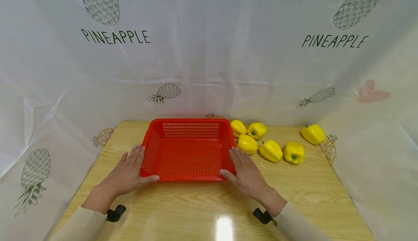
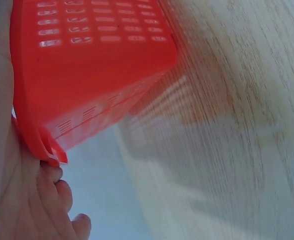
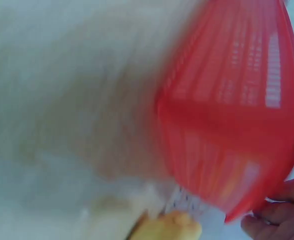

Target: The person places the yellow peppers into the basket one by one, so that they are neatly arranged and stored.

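A red plastic basket (image 1: 189, 161) with slotted walls stands on the wooden table, nothing inside it. My left hand (image 1: 127, 170) grips its left front corner, thumb on the front rim and fingers along the left side. In the left wrist view, fingertips (image 2: 62, 195) show below the basket's rim. The right hand (image 1: 246, 172) holds the right front corner in the same way, its thumb over the rim. Blurred in the right wrist view, the basket (image 3: 227, 125) has curled fingers (image 3: 274, 220) at its edge. Close to the right hand lies a yellow bell pepper (image 1: 247, 144).
Several more yellow bell peppers lie right of the basket, among them one pepper (image 1: 294, 152) near the middle right and another pepper (image 1: 312, 134) by the table's right edge. A white pineapple-print sheet (image 1: 209, 52) hangs behind and beside the wooden table (image 1: 183, 212).
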`<state>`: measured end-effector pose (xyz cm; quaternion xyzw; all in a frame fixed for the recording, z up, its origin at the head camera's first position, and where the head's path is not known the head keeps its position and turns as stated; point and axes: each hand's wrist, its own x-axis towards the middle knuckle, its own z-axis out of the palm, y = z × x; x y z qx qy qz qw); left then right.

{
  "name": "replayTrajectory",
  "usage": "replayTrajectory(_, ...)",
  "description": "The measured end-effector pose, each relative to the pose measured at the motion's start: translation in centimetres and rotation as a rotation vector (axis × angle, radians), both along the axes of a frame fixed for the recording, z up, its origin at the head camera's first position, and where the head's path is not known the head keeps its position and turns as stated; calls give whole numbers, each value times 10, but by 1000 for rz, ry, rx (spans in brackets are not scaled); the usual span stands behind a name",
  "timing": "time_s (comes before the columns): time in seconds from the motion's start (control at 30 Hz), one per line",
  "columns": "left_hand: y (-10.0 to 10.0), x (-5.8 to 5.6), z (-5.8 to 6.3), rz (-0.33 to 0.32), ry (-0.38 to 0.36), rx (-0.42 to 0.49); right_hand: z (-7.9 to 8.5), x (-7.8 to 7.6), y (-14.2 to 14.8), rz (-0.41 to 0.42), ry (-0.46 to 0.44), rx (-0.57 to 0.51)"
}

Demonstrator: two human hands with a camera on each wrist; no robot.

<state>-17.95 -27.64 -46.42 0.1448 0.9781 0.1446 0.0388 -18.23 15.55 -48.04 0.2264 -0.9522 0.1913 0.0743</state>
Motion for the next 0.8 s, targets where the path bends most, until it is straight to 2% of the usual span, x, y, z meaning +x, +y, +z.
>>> replayTrajectory(0.1,-2,1,0,2,2,-1,7,-19,18,-5,15,-33)
replayTrajectory(0.17,-3,2,1,4,7,-1,10,-34,32,-28,35,-12)
replayTrajectory(0.3,-3,3,1,-1,20,-5,9,-62,54,-65,87,108)
replayTrajectory(0.43,-3,3,0,-1,22,-7,-1,-81,64,-45,87,209)
replayTrajectory(0.63,-1,2,-3,-5,28,0,-18,-97,66,-25,18,259)
replayTrajectory(0.8,0,0,-2,-10,27,9,-24,-96,66,-3,4,278)
